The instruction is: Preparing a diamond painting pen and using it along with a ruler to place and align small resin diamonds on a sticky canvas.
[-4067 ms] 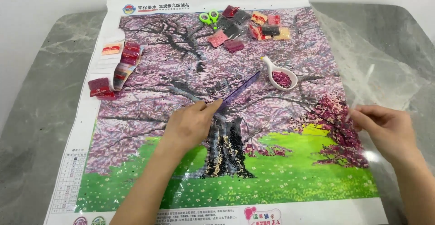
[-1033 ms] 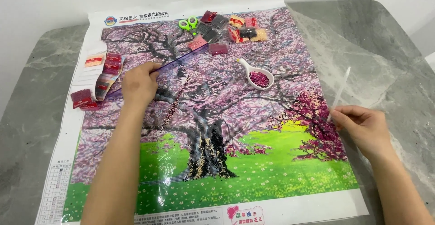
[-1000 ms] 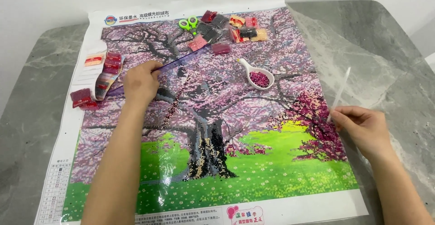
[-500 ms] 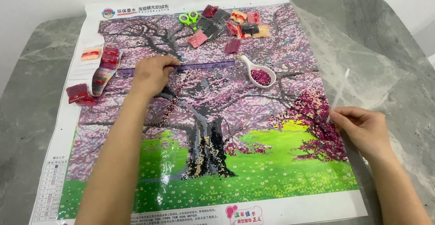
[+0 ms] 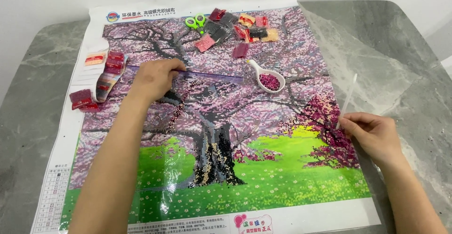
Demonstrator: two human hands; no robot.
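Note:
A large bead-mosaic canvas showing a pink blossoming tree on green grass lies flat on a grey marble table. My left hand presses on a translucent purple ruler that lies level across the upper canvas. My right hand rests at the canvas's right edge and pinches a thin white applicator pen, its tip up. A white scoop tray with dark pink beads sits just right of the ruler's end.
Green scissors and several small bead bags lie along the top of the canvas. More red bead packets sit at the left border. A clear protective film is folded back over the table on the right.
My left hand has carried the ruler from the tree trunk up to the upper left and turned it from slanted to level. My right hand has stayed at the right edge.

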